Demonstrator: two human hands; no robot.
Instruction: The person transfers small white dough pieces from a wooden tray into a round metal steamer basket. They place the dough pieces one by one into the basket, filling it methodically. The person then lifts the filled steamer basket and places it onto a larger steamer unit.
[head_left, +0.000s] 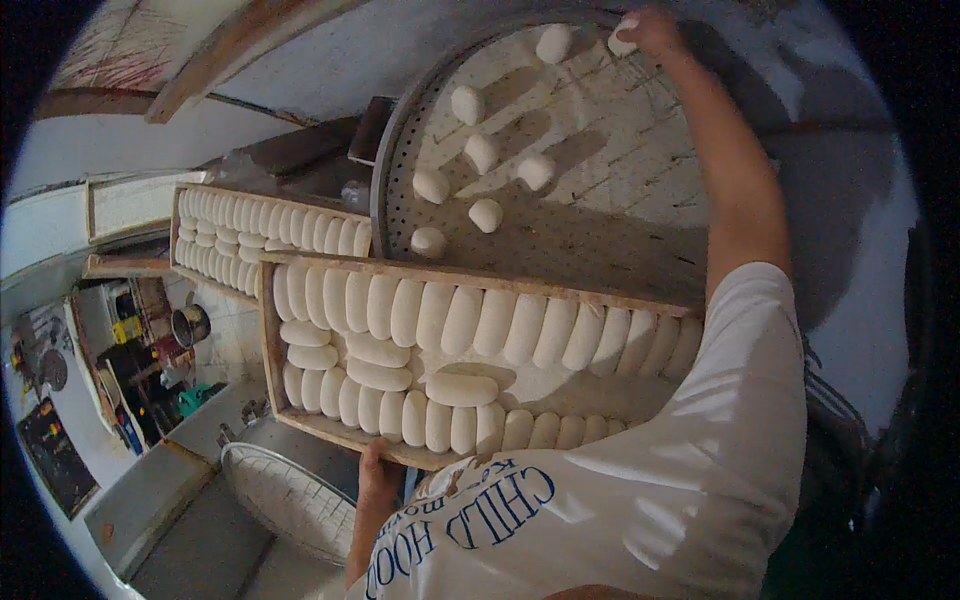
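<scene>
At the far right edge of a round perforated metal tray (405, 142), my right hand (656, 36) grips a white dough piece (622, 39). Several other dough pieces (482, 153) stand spaced apart on that tray, towards its left side. Close to my body, my left hand (377, 461) holds the near edge of a wooden tray (480, 276). Inside it, long white dough rolls (466, 319) form a far row and a near row. A few rolls (461, 390) lie crosswise between the rows. My forearm and shirt hide the tray's right end.
A second wooden tray (271, 193) of dough rolls is behind on the left. Below left, a round wire-mesh rack (292, 491) leans near a grey ledge (161, 487). A metal pot (190, 325) and assorted items are farther left. A wooden beam (217, 56) crosses the upper left.
</scene>
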